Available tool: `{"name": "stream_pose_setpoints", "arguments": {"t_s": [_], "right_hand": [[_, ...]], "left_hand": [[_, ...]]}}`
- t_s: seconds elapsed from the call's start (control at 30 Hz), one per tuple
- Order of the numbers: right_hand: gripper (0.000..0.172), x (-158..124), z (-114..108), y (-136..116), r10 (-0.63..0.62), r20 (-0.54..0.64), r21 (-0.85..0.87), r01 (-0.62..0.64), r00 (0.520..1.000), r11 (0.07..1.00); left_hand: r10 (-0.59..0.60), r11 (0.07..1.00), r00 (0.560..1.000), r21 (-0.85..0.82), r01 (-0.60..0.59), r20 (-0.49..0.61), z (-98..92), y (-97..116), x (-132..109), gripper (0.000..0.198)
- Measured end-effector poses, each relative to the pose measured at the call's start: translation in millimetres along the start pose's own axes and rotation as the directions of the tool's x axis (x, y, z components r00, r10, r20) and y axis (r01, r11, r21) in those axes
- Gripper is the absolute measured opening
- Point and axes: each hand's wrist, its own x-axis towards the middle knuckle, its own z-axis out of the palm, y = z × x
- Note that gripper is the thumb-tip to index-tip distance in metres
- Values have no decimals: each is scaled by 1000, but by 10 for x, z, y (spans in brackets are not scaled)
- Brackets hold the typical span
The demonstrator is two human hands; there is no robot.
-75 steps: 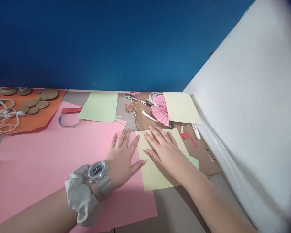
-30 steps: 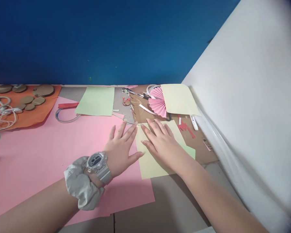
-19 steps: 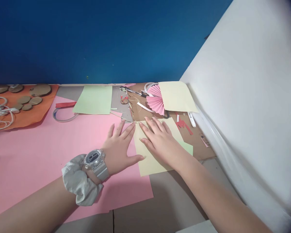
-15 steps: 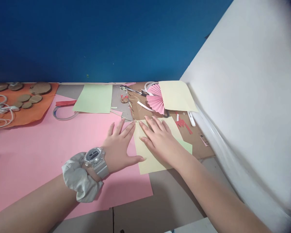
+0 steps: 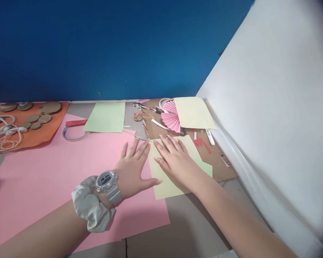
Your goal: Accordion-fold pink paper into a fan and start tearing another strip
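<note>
My left hand (image 5: 133, 170) lies flat with fingers spread on the large pink paper (image 5: 97, 157), its thumb reaching onto a pale yellow sheet (image 5: 161, 191). A clear watch (image 5: 107, 180) and a grey-green scrunchie (image 5: 90, 204) are round that wrist. Flat on the yellow sheet rests my right hand (image 5: 176, 161), fingers apart and holding nothing. The fingertips of both hands come close together near the sheet's top left corner. From under the sheet's right edge a bit of green paper (image 5: 207, 169) sticks out.
Behind my hands lie a green sheet (image 5: 106, 116), a pink folded paper fan (image 5: 172, 118) partly under another yellow sheet (image 5: 195, 113), a pen (image 5: 148, 107) and red scraps (image 5: 201, 142). Cardboard discs (image 5: 50, 107) and white earphones (image 5: 6, 130) lie on orange paper (image 5: 57, 120). A white wall (image 5: 282, 107) bounds the right.
The whole scene sits slightly lower in the picture now, as the view has tilted up a little. Both hands keep their place on the papers.
</note>
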Motion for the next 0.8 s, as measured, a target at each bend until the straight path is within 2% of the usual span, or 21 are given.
{"name": "stream_pose_setpoints", "arguments": {"t_s": [0.3, 0.4, 0.53, 0.67, 0.73, 0.8], "right_hand": [[54, 13, -48, 37, -17, -14, 67, 18, 1000, 998], [47, 20, -164, 62, -6, -92, 137, 18, 996, 990], [31, 110, -417, 109, 86, -138, 150, -65, 987, 987], [26, 549, -678, 164, -62, -147, -84, 50, 987, 995], [28, 900, -745, 175, -30, -153, -215, -4, 988, 977], [27, 1259, -739, 170, 38, -109, -279, -67, 993, 958]], "left_hand": [[24, 999, 1000, -32, -24, -3, -11, -16, -4, 91], [21, 999, 1000, -41, -21, -1, -1, -24, -9, 91], [24, 999, 1000, -48, -25, -17, 20, -28, -15, 91], [23, 998, 999, -62, -25, -32, 46, -36, -13, 89], [23, 997, 999, -78, -25, -32, 51, -37, -12, 89], [20, 995, 999, -95, -23, -29, 47, -34, -14, 90]]}}
